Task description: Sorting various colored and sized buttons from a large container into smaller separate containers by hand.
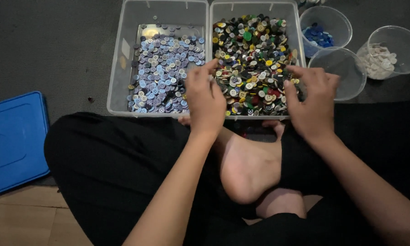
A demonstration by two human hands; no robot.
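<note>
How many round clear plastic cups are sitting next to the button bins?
3, all right of the bins: one with blue buttons at the back, one with white buttons far right, one empty-looking cup by the right hand.

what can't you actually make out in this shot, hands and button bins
- Head view: left hand fingertips, turned away behind its own back; a grip cannot be told.
- Right hand covers the mixed-button bin's near right corner.
- Single buttons are too small to tell apart.
- Blue lid is cut off by the left edge.
</note>
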